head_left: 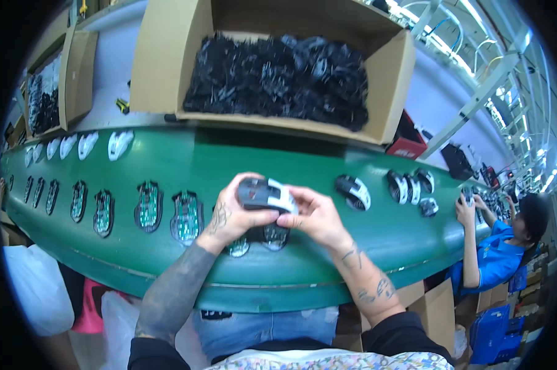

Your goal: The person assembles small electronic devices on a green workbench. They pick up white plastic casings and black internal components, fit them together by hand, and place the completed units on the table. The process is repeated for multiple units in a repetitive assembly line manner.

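Both my hands are closed on a black and white computer mouse [261, 194], raised just over the green work surface. My left hand [228, 213] grips its black end. From the other side, my right hand [318, 217] holds the white part, with the thumbs close together at the near edge. Under my hands lie mouse bases with circuit boards, one [275, 237] partly covered by my fingers. To the left, an open mouse base [187, 217] shows its green board, and several like it continue in a row. On the right rests an assembled-looking black and white mouse [353, 192].
A large cardboard box [158, 58] of black plastic parts stands behind the green work surface [229, 154]. White mouse shells [120, 145] line the far left. More mice [403, 187] sit to the right, where a co-worker in a blue shirt [497, 259] handles something small.
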`<state>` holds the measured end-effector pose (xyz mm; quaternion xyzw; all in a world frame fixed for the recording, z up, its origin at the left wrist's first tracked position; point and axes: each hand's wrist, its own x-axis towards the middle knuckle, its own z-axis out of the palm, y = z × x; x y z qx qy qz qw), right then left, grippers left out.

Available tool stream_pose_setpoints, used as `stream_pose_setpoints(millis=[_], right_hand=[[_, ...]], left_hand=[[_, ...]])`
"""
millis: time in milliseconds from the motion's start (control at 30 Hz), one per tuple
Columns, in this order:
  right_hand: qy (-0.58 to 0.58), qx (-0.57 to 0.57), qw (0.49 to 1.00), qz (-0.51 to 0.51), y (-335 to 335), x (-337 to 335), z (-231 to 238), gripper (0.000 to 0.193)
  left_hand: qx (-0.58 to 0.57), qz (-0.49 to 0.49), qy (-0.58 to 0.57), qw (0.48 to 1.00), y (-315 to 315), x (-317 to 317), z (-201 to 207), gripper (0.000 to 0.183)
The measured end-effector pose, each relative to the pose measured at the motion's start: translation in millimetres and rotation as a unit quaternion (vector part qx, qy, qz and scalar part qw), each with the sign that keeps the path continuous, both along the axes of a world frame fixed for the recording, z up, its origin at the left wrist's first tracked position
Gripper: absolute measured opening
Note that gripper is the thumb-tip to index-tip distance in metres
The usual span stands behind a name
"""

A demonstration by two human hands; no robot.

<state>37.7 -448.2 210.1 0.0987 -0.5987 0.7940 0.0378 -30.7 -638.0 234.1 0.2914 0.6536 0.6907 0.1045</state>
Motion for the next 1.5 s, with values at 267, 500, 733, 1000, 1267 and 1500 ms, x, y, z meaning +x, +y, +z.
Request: stream_pose_setpoints(millis=[267,500,733,1000,1267,1500], right_hand=[[-0.075,-0.001,0.997,-0.009,-9,-5,9,0.052],[-0.049,-0.059,0.997,0.006,-6,0,13,0.058],[-0.047,-0.064,0.997,0.005,-14,-3,14,0.057],[0.098,0.365,0.901,-0.214,10,-12,16,0.066],[0.184,0.490,0.738,-0.425,39,-33,30,0.045],[0.218,0.531,0.745,-0.340,38,-155,83,0.041]], left_hand=[[0.096,-0.016,-0.145,0.985,0,-3,-1,0.048],[0.193,-0.035,-0.139,0.971,-4,-10,-18,0.047],[0.177,0.004,-0.127,0.976,-5,-3,-11,0.043],[-0.144,0.078,0.109,0.980,-3,-14,12,0.063],[-0.602,0.450,0.282,0.596,-142,-150,23,0.074],[-0.653,0.421,0.168,0.607,-200,-184,21,0.068]])
